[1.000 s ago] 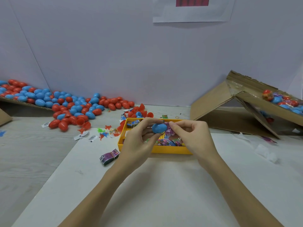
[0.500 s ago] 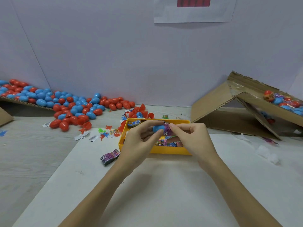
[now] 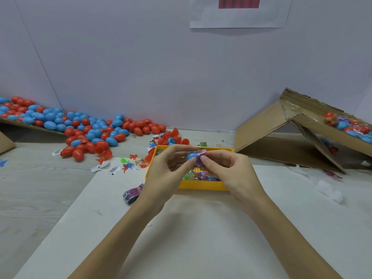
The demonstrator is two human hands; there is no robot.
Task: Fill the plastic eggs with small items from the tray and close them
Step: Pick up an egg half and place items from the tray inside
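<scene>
Blue egg half is up in the air right over the yellow tray, held between both hands. The left hand has its thumb and fingers curled around it, pinching the blue shell from the left side. The right hand is pinching a small purple packet that sits right against the open end of the egg half — can't tell how far in it actually is, the fingers cover that bit.

Under the hands the tray sits on a white sheet, and you can see more little colourful packets piled in it. Another purple packet lies on the sheet just left of the tray, beside the left wrist.

Further out on the grey table there are loose paper tags and some tiny plastic figures in green, red and orange near the tray's left corner. Behind the tray, a few open red egg halves.

Off to the left — a big heap of red and blue eggs spilling off a cardboard flap. On the right a cardboard ramp leans up, with a few eggs at its top edge. A paper sheet with a red bar hangs on the wall.
</scene>
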